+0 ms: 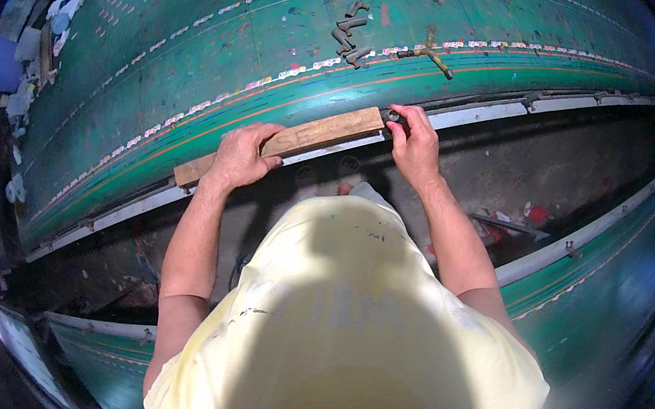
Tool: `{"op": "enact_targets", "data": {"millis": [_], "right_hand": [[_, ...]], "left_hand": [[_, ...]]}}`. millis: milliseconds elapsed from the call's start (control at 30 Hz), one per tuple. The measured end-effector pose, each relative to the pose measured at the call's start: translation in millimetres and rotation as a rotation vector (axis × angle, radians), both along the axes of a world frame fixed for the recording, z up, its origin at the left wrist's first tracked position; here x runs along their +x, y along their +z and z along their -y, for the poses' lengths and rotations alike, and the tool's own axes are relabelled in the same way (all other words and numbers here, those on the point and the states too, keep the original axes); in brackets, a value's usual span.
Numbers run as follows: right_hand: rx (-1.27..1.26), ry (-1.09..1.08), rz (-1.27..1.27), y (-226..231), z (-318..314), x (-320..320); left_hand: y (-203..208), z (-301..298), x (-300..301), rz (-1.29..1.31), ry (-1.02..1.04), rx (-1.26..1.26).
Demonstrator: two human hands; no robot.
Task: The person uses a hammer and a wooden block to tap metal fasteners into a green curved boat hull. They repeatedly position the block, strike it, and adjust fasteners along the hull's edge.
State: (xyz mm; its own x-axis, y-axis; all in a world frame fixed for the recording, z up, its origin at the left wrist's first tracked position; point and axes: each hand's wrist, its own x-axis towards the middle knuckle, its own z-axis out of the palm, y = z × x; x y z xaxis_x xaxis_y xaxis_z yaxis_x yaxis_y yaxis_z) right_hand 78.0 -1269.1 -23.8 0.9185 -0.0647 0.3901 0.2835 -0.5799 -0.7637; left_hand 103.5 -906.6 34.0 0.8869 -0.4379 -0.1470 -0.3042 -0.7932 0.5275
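Observation:
A long wooden bar lies slantwise along the near edge of a green table. My left hand is closed around the bar toward its left end, thumb on the near side. Beyond its right end, my right hand pinches a small dark metal piece between thumb and fingers. That piece sits close against the end of the bar; whether they touch I cannot tell.
Several short, dark metal pieces lie on the green surface ahead. Right of them is a T-shaped metal tool. A pale metal rail borders the table. Behind me runs another green table; scraps litter the floor between.

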Motion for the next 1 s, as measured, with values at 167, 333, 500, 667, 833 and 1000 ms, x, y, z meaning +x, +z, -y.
{"op": "enact_targets", "data": {"millis": [167,333,500,667,833,1000], "right_hand": [[0.015,0.023,-0.050,-2,-1,-2],[-0.012,0.077,-0.057,-2,2,3],[-0.028,0.078,-0.046,-5,6,2],[-0.002,0.059,-0.036,-3,2,-2],[0.052,-0.004,-0.036,-14,-1,-9],[0.350,-0.238,-0.145,-41,-16,-27]], "left_hand": [[-4,-1,1,-0.014,0.003,-0.002],[7,4,7,-0.140,0.014,0.031],[16,55,32,-0.133,-0.151,0.035],[-25,138,61,0.156,-0.362,-0.181],[-29,180,61,0.072,-0.361,-0.137],[-28,180,58,0.125,-0.434,-0.112]]}}
